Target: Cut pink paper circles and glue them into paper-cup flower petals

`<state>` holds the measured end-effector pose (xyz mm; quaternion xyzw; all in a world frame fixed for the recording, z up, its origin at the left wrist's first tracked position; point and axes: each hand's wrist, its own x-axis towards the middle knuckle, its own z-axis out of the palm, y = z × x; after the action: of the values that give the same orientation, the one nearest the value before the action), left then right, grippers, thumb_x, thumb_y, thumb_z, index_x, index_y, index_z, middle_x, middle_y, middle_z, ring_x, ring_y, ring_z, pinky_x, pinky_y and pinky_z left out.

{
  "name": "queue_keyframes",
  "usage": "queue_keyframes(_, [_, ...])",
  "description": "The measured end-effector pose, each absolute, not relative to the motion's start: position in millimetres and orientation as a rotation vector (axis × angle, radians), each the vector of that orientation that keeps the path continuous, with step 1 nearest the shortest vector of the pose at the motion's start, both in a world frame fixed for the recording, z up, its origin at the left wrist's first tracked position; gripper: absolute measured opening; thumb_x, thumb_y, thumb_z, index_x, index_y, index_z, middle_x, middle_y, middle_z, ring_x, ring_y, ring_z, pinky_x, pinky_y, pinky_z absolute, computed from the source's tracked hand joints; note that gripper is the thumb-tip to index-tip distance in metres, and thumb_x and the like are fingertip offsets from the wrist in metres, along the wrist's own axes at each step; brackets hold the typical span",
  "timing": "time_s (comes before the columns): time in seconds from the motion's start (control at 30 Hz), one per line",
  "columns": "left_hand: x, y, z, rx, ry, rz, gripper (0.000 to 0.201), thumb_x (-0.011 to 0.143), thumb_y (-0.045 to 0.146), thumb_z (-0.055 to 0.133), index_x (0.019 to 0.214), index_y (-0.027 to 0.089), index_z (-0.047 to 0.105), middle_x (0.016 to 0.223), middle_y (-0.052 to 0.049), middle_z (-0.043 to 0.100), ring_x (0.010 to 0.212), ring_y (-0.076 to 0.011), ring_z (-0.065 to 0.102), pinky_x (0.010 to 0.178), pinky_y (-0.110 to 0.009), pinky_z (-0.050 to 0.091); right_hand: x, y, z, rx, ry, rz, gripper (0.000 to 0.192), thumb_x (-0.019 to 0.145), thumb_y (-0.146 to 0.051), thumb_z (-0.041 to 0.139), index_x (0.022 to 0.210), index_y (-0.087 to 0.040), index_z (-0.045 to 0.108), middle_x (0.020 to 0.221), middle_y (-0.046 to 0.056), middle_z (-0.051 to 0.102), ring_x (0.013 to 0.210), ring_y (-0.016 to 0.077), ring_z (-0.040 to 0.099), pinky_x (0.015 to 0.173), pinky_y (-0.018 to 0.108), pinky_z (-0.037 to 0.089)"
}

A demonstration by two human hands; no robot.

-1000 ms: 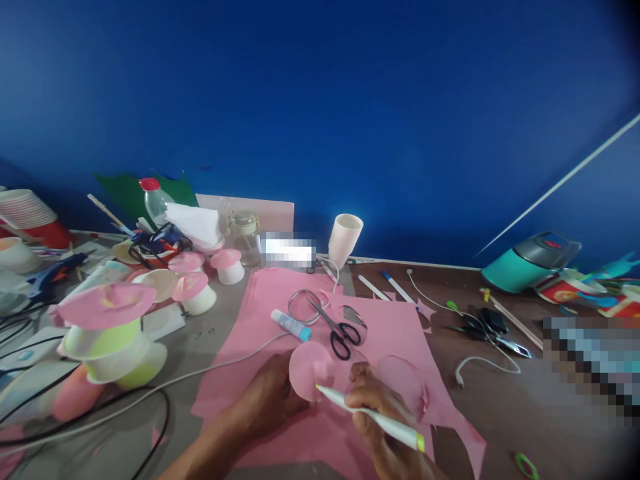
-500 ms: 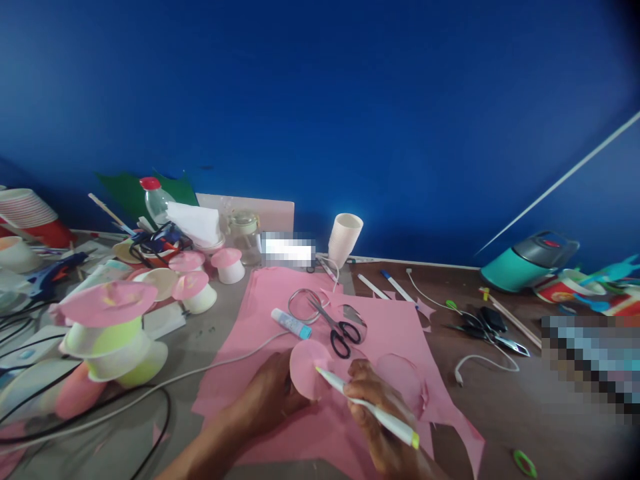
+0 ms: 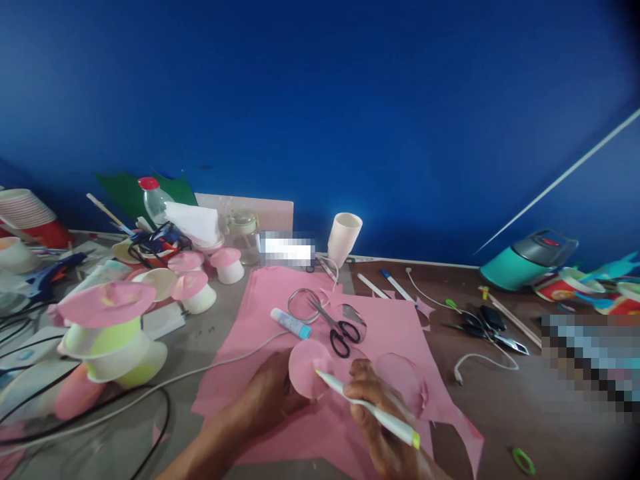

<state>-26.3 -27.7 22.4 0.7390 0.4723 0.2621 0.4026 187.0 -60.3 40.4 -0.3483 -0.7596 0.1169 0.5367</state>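
Note:
My left hand (image 3: 267,397) holds a small pink paper circle (image 3: 305,367) upright over the pink paper sheets (image 3: 380,327) spread on the table. My right hand (image 3: 375,413) grips a white marker with a yellow-green end (image 3: 370,409), and its tip touches the circle's lower right edge. Black-handled scissors (image 3: 337,327) and a glue stick (image 3: 291,323) lie on the sheets just beyond my hands. Another cut pink circle (image 3: 403,377) rests to the right of my right hand.
Pink-topped cup mushrooms (image 3: 107,333) and cables (image 3: 125,400) crowd the left side. A white cup (image 3: 344,237) stands tilted at the back. Pens (image 3: 395,285), other scissors (image 3: 493,333), a white cable (image 3: 480,363) and a teal container (image 3: 530,260) lie on the right.
The marker tip has shifted slightly up along the circle's edge, and my right hand has turned a little. The rest is unchanged.

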Motion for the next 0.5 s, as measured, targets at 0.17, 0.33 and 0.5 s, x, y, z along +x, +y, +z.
queue_keyframes(0.17, [-25.9, -26.6, 25.3, 1.86, 1.15, 0.665, 0.019, 0.076, 0.03, 0.068, 0.09, 0.018, 0.066, 0.091, -0.003, 0.072, 0.078, -0.0201, 0.06, 0.071, -0.027, 0.046, 190.8, -62.2, 34.2, -0.879, -1.826, 0.299, 0.015, 0.098, -0.03, 0.048, 0.101, -0.022, 0.061, 0.083, 0.004, 0.071, 0.09, 0.0229, 0.071, 0.08, 0.035, 0.06])
queue_keyframes(0.33, [-25.0, -26.0, 27.5, 1.876, 1.151, 0.648, 0.018, 0.078, 0.032, 0.068, 0.087, 0.017, 0.064, 0.088, -0.004, 0.071, 0.075, -0.0185, 0.057, 0.067, -0.026, 0.044, 190.5, -62.5, 36.2, -0.819, -1.829, 0.288, 0.014, 0.097, -0.027, 0.047, 0.1, -0.023, 0.061, 0.079, 0.003, 0.071, 0.085, 0.0234, 0.072, 0.081, 0.036, 0.059])
queue_keyframes(0.5, [-25.1, -26.8, 25.8, 1.862, 1.171, 0.638, 0.016, 0.077, 0.029, 0.066, 0.086, 0.017, 0.064, 0.084, -0.003, 0.07, 0.074, -0.0182, 0.057, 0.067, -0.027, 0.045, 186.2, -59.3, 44.8, -0.75, -1.826, 0.363, 0.015, 0.097, -0.026, 0.046, 0.103, -0.024, 0.059, 0.075, 0.002, 0.067, 0.071, 0.0217, 0.069, 0.07, 0.036, 0.059])
